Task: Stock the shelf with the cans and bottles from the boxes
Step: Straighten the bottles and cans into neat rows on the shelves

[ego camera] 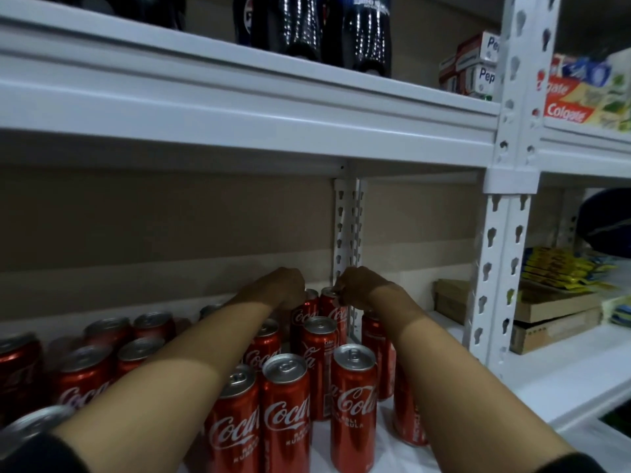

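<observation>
Toward twelve o'clock at the shelf's [563, 377] back, I'm seeing my left hand [285, 285] and right hand [358, 288] each grasping a can top; many cans [286, 411] are standing stocked; boxes aren't showing.

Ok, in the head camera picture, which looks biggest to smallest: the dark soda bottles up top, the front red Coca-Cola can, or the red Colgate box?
1. Dark soda bottles, tops cut off.
2. Front Coca-Cola can, though nearness enlarges it.
3. Colgate box, farther away, partly hidden, so unsure.
</observation>
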